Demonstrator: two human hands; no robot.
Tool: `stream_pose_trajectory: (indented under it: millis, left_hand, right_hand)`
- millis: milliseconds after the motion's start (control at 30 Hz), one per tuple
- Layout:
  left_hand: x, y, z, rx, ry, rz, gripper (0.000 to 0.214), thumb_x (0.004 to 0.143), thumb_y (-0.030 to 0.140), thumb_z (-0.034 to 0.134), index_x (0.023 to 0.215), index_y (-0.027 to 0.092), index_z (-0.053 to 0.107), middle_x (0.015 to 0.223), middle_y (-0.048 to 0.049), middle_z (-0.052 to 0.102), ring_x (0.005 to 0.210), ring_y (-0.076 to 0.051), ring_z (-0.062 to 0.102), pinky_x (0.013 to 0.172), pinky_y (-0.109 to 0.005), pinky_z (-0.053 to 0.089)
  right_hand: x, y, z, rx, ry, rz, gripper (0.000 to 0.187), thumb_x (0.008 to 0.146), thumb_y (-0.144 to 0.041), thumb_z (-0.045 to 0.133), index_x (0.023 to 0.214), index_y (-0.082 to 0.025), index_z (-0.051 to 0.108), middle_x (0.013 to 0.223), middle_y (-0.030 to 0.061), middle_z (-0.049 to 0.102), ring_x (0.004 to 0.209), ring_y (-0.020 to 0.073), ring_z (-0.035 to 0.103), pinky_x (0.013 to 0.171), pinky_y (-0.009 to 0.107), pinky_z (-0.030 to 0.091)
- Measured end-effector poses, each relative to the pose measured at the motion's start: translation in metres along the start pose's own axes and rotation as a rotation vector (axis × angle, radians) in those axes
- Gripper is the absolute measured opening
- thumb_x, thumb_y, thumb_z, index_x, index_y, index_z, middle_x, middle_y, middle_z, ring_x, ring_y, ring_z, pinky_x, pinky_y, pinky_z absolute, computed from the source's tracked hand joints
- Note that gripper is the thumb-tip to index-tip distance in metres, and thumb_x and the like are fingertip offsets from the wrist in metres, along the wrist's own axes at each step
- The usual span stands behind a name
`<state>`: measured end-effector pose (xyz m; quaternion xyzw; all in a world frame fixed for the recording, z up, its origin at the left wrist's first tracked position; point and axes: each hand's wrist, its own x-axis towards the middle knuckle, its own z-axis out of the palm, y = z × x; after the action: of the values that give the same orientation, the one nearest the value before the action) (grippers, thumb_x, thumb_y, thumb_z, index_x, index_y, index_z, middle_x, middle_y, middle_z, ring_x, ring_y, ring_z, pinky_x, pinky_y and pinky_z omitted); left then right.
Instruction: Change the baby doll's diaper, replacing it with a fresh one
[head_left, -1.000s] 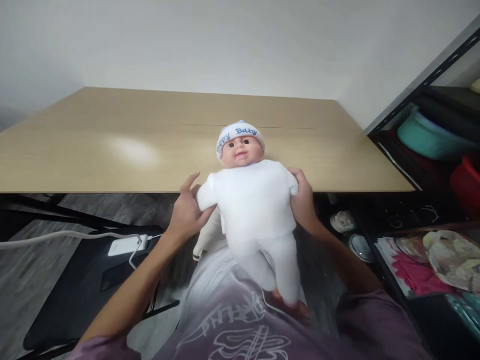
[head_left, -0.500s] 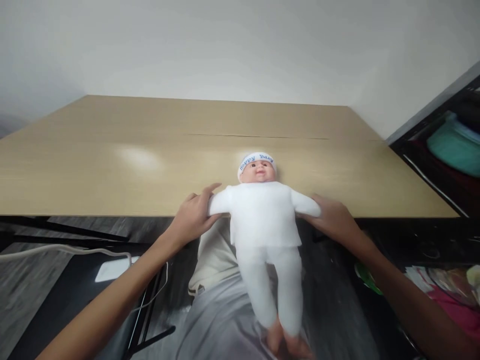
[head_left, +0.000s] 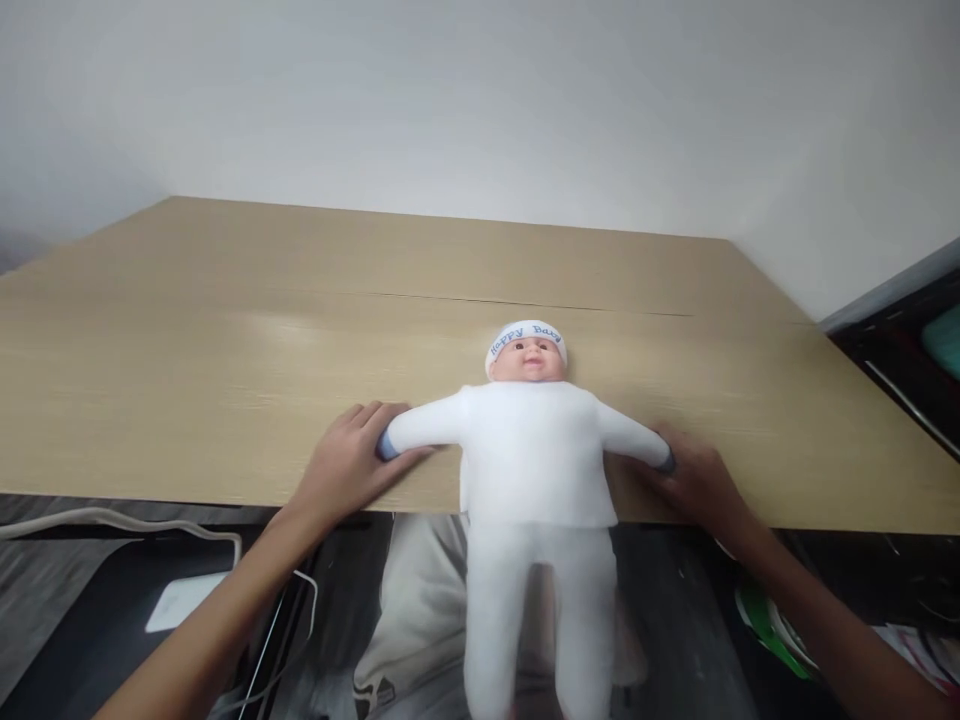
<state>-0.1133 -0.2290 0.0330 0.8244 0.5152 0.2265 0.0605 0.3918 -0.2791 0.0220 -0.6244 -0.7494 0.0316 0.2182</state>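
Observation:
A baby doll [head_left: 536, 455] in a white top and trousers lies face up, its head and upper body on the table [head_left: 187, 390] and its legs past the front edge. Blue letters show on its white headband. My left hand [head_left: 349, 460] is closed round the blue end of the doll's arm at the left, thumb below and fingers above. At the right, my right hand [head_left: 694, 475] grips the other arm near its blue end, its fingers partly hidden under the sleeve. Both doll arms are stretched out sideways. The doll's feet are out of view.
A pale wall [head_left: 465, 110] stands behind the table. Below at the left are a black seat [head_left: 82, 620], a white flat box [head_left: 184, 600] and a pale cable [head_left: 112, 517]. A dark shelf [head_left: 900, 370] with a teal item is at the right. My knees are under the table edge.
The doll has moved farther onto the table, its torso now mostly over the tabletop. My hands have shifted outward to the blue ends of its arms. The view has tilted slightly.

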Motion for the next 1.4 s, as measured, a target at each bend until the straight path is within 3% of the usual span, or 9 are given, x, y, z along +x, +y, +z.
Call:
stream_pose_trajectory:
  millis: [267, 433, 667, 867, 967, 1167, 1400]
  left_hand:
    - [0.091, -0.040, 0.022, -0.102, -0.024, -0.101, 0.070, 0.094, 0.089, 0.064, 0.118, 0.024, 0.069, 0.113, -0.0110, 0.077, 0.105, -0.035, 0.072, 0.088, -0.044, 0.054]
    - [0.139, -0.058, 0.035, -0.062, -0.002, -0.132, 0.073, 0.093, 0.092, 0.060, 0.120, 0.025, 0.068, 0.112, -0.0114, 0.078, 0.102, -0.035, 0.072, 0.083, -0.041, 0.053]
    - [0.199, -0.069, 0.054, 0.042, 0.139, -0.173, 0.072, 0.093, 0.090, 0.059, 0.122, 0.024, 0.067, 0.107, -0.0122, 0.081, 0.104, -0.039, 0.074, 0.102, -0.052, 0.049]
    - [0.244, -0.089, 0.071, 0.071, 0.271, -0.203, 0.080, 0.089, 0.095, 0.060, 0.125, 0.024, 0.064, 0.116, -0.0157, 0.077, 0.118, -0.043, 0.067, 0.116, -0.058, 0.037]
    - [0.260, -0.099, 0.078, 0.070, 0.324, -0.218, 0.078, 0.090, 0.094, 0.058, 0.124, 0.024, 0.064, 0.119, -0.0161, 0.075, 0.123, -0.044, 0.062, 0.118, -0.060, 0.034]
    - [0.272, -0.112, 0.083, 0.020, 0.285, -0.254, 0.077, 0.091, 0.092, 0.059, 0.128, 0.025, 0.064, 0.131, -0.0199, 0.071, 0.133, -0.049, 0.054, 0.119, -0.065, 0.033]
    - [0.271, -0.117, 0.083, -0.053, 0.247, -0.186, 0.082, 0.091, 0.091, 0.064, 0.140, 0.025, 0.061, 0.143, -0.0189, 0.065, 0.138, -0.049, 0.050, 0.119, -0.065, 0.036]
  right_hand:
    - [0.104, 0.026, 0.024, -0.070, -0.009, 0.038, 0.073, 0.094, -0.096, 0.049, 0.091, -0.026, 0.067, 0.083, 0.0123, 0.078, 0.075, 0.0334, 0.071, 0.065, 0.039, 0.042]
    - [0.149, 0.038, 0.036, -0.094, 0.024, 0.064, 0.085, 0.092, -0.101, 0.044, 0.103, -0.024, 0.076, 0.091, 0.0150, 0.082, 0.082, 0.0371, 0.074, 0.068, 0.041, 0.046]
    - [0.203, 0.046, 0.048, -0.057, 0.105, 0.148, 0.081, 0.090, -0.097, 0.055, 0.117, -0.024, 0.075, 0.101, 0.0163, 0.083, 0.090, 0.0404, 0.075, 0.073, 0.045, 0.052]
    - [0.250, 0.062, 0.064, -0.038, 0.219, 0.046, 0.087, 0.093, -0.097, 0.048, 0.124, -0.019, 0.070, 0.106, 0.0207, 0.079, 0.097, 0.0416, 0.072, 0.090, 0.055, 0.056]
    - [0.272, 0.077, 0.072, -0.034, 0.205, 0.016, 0.087, 0.095, -0.096, 0.046, 0.127, -0.019, 0.069, 0.103, 0.0193, 0.076, 0.100, 0.0423, 0.069, 0.096, 0.059, 0.054]
    - [0.299, 0.097, 0.080, -0.075, 0.164, -0.021, 0.078, 0.100, -0.089, 0.046, 0.128, -0.020, 0.070, 0.110, 0.0190, 0.073, 0.111, 0.0418, 0.064, 0.106, 0.060, 0.049]
    - [0.299, 0.106, 0.078, -0.036, 0.101, -0.082, 0.081, 0.105, -0.080, 0.048, 0.159, -0.021, 0.059, 0.133, 0.0211, 0.074, 0.124, 0.0441, 0.063, 0.111, 0.063, 0.044]
